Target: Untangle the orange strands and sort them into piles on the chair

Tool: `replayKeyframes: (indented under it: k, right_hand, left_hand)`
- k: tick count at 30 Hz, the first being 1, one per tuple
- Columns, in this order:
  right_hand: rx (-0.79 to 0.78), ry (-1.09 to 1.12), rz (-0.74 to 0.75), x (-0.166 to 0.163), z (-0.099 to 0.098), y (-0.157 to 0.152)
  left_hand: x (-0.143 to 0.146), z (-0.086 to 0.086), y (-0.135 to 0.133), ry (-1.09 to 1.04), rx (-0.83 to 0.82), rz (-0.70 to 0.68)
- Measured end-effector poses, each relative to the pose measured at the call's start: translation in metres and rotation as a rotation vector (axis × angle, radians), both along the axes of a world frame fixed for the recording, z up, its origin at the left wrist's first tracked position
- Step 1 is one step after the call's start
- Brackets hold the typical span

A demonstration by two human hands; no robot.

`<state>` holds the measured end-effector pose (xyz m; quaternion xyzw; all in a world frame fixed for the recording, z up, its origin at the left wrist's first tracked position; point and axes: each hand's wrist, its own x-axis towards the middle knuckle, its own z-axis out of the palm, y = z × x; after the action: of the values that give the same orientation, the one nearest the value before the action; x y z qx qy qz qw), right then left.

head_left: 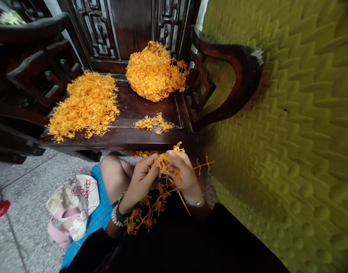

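Above my lap, my left hand (142, 176) has thumb and finger pinched on the small orange plastic flowers (163, 163) between my hands. Close beside it, my right hand (187, 176) is closed around an orange plastic flower stem. A branch with several florets (154, 208) trails down toward my left wrist, and a bare forked twig (204, 163) sticks out on the right. Fingers partly hide where the pieces meet. On the dark wooden chair (123, 142) ahead lie a wide heap of orange florets (85, 104), a rounded pile (155, 74) and a few loose florets (154, 123).
The chair's curved armrest (236, 76) rises at the right, against an olive padded wall (290, 132). A cream and pink cloth bag (74, 206) lies on the blue mat (101, 204) at lower left. Something red (0, 208) shows on the speckled floor (29, 197).
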<state>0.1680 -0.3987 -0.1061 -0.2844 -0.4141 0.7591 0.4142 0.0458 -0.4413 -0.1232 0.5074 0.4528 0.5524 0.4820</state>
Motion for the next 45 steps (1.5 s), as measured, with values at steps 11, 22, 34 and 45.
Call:
replayKeyframes:
  k: [11, 22, 34, 45]
  right_hand:
    - [-0.061, 0.262, -0.079, -0.002, -0.006, 0.011]
    - [0.223, -0.217, -0.061, 0.004, -0.015, 0.012]
    - [0.177, -0.205, 0.021, 0.008, -0.022, 0.019]
    - [0.125, 0.019, -0.006, 0.024, -0.022, 0.025]
  left_hand:
    - [0.011, 0.007, 0.006, -0.636, -0.053, -0.038]
    - [0.003, -0.011, 0.022, -0.775, -0.388, -0.01]
    - [0.011, -0.022, 0.016, -0.137, -0.042, 0.121]
    - [0.021, -0.02, 0.021, -0.566, 0.062, -0.079]
